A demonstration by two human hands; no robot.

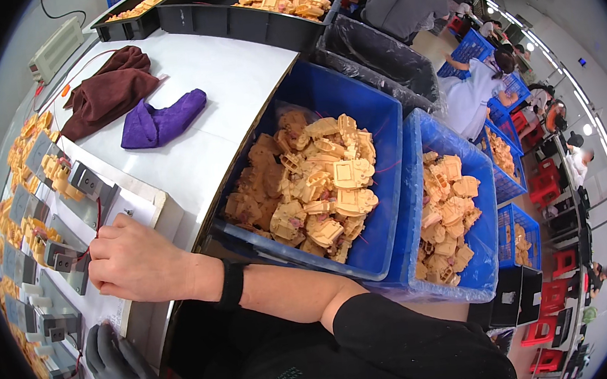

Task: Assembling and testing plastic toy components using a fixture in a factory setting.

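Observation:
My right hand (140, 265), bare with a black wristband, is closed at the grey clamp fixtures along the left side. Its fingertips are pinched beside a grey block (64, 257) and a thin red wire (97, 216); what they hold, if anything, is hidden. Lower down, my left hand (128, 371) wears a dark grey glove. Its fingers stretch out apart beside another grey block (61, 326), with nothing seen in them. Tan plastic vehicle-shaped parts (60, 175) sit at the fixtures, and more lie heaped behind them.
A purple cloth (164, 121) and a brown cloth (111, 91) lie on the white table (235, 69). Blue bins (387, 175) of tan parts stand right of the table. A black tray (224, 27) of parts is at the far edge. Several people work farther right.

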